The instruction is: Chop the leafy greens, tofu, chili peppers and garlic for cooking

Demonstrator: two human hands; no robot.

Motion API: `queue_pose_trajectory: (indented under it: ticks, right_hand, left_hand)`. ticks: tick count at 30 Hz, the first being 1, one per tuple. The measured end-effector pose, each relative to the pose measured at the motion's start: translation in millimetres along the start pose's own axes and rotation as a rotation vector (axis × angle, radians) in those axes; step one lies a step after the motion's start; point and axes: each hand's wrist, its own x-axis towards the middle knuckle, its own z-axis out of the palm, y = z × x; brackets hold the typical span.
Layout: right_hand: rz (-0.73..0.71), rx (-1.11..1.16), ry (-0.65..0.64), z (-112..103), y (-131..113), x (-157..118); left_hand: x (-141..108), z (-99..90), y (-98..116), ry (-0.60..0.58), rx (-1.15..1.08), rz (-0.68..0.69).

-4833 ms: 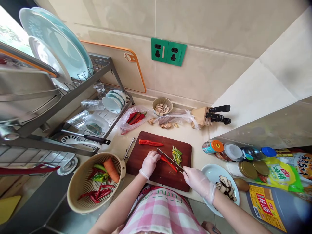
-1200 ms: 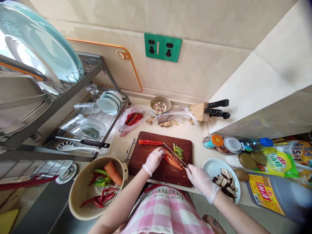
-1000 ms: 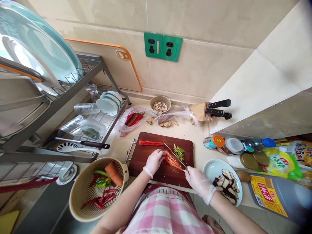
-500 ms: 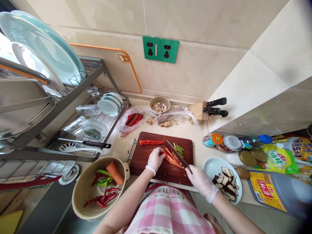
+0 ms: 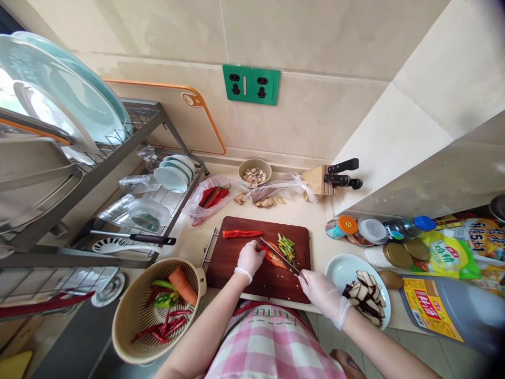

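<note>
My right hand (image 5: 321,295), in a clear glove, is closed round the handle of a knife (image 5: 282,258). The blade lies across opened red pepper pieces (image 5: 273,257) on the dark red-brown cutting board (image 5: 244,268). My left hand (image 5: 250,260), also gloved, has its fingers bent together at the left end of these pieces, pressing on them. Beyond the blade is a small pile of sliced green pepper (image 5: 286,247), with some red bits beside it. A long red pepper piece (image 5: 241,233) lies near the board's upper left edge.
A colander (image 5: 118,326) of peppers and carrot stands left, below the dish rack (image 5: 169,126). On the right are a plate (image 5: 335,266) of sliced eggplant, jars (image 5: 396,255) and a large bottle (image 5: 469,310). Behind are bagged peppers (image 5: 213,197), garlic (image 5: 254,175), ginger and a knife block (image 5: 314,180).
The knife has shifted slightly left and now covers the red pieces differently. More red bits show beside the green slices. The whole view has shifted a little.
</note>
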Motion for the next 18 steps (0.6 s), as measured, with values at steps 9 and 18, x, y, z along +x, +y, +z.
queue_pose_trajectory:
  ticks: [9, 18]
  right_hand:
    - [-0.009, -0.022, -0.056, -1, -10, 19]
    - [-0.036, 0.105, -0.042, -1, -1, 20]
  left_hand:
    - [-1, 1.2, -5, 0.02, -0.035, 0.064]
    - [-10, -4.4, -19, 0.033, -0.03, 0.239]
